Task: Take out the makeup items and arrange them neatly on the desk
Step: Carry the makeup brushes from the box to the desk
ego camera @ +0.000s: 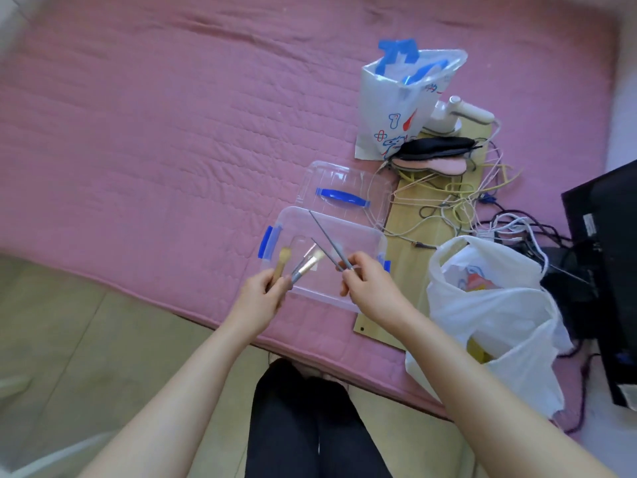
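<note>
Your left hand (258,294) grips three brushes (303,265) and your right hand (365,282) pinches two thin sticks (325,236), their long axes angling up-left above the box (358,236).

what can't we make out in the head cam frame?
- White plastic bag: contents, hidden by its own crumpled film.
- Printed bag: contents, hidden by its wall.
- Thin sticks in right hand: too thin and blurred to identify.
- Brushes in left hand: handles hidden by the fingers.
- Black monitor: cut off by the right edge.
</note>
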